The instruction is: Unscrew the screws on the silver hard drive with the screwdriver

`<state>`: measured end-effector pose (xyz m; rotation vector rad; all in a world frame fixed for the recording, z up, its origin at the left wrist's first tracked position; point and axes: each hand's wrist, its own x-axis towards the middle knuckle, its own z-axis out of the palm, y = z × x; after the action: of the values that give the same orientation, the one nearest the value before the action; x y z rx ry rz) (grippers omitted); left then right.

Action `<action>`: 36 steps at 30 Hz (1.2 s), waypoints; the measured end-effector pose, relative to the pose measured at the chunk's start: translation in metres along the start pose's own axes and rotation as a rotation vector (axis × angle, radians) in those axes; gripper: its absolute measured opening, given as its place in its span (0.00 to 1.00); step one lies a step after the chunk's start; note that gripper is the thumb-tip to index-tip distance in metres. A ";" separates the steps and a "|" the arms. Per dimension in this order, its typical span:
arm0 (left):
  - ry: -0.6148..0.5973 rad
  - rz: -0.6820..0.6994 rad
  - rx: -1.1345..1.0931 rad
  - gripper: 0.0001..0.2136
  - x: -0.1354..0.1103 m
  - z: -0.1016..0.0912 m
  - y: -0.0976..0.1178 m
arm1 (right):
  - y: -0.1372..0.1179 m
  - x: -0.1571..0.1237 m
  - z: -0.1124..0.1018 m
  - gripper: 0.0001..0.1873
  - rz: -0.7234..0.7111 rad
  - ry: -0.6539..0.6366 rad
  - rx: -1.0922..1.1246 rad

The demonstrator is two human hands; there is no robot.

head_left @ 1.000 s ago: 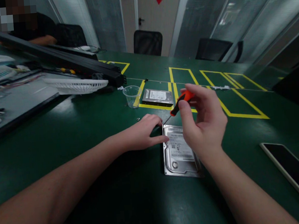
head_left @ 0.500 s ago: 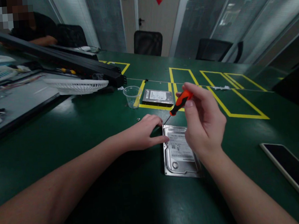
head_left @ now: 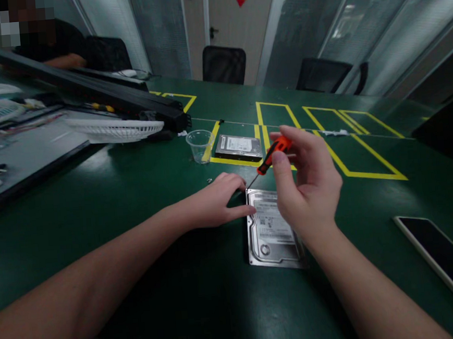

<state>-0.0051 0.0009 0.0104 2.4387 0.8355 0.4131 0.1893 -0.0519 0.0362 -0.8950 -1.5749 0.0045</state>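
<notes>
A silver hard drive lies label up on the green table in front of me. My left hand grips its upper left corner, thumb on the top face and fingers curled at the far edge. In my right hand is an orange and black screwdriver, tilted, its thin shaft running down to the drive's upper left corner. Whether the tip sits in a screw is too small to tell. Small metal bits, perhaps screws, lie beyond my left hand.
Past the drive stand a clear plastic cup and a second hard drive inside yellow tape. A phone lies at right. White fan grilles and a long black frame crowd the left, where a person sits.
The fingers of my right hand have shifted around the screwdriver handle, the thumb moving slightly left. My left hand and the drive have stayed in place.
</notes>
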 end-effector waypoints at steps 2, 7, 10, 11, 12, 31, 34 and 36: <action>0.001 0.002 -0.001 0.20 0.000 0.000 0.000 | 0.001 0.001 0.001 0.21 0.000 0.008 -0.002; -0.003 -0.012 -0.003 0.21 0.000 0.000 -0.001 | 0.001 0.002 0.002 0.20 -0.007 0.017 -0.021; -0.003 -0.011 -0.001 0.21 0.000 -0.001 -0.001 | -0.001 0.002 0.000 0.17 -0.003 0.022 -0.050; -0.002 -0.008 -0.001 0.21 0.000 -0.001 0.000 | -0.002 0.002 0.000 0.16 -0.002 0.026 -0.062; -0.001 -0.005 -0.002 0.20 0.000 -0.001 0.000 | -0.003 0.002 -0.001 0.15 0.000 0.031 -0.070; -0.006 -0.006 0.005 0.20 0.000 0.000 0.000 | 0.002 0.000 0.002 0.18 0.005 0.063 0.001; 0.000 -0.004 0.002 0.20 0.000 0.000 -0.001 | 0.002 0.001 0.000 0.18 -0.022 0.030 -0.030; 0.005 -0.004 -0.001 0.21 0.000 0.000 -0.001 | 0.000 0.002 -0.001 0.17 -0.017 0.010 -0.039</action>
<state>-0.0057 0.0013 0.0095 2.4359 0.8414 0.4177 0.1907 -0.0513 0.0377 -0.9105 -1.5784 -0.0431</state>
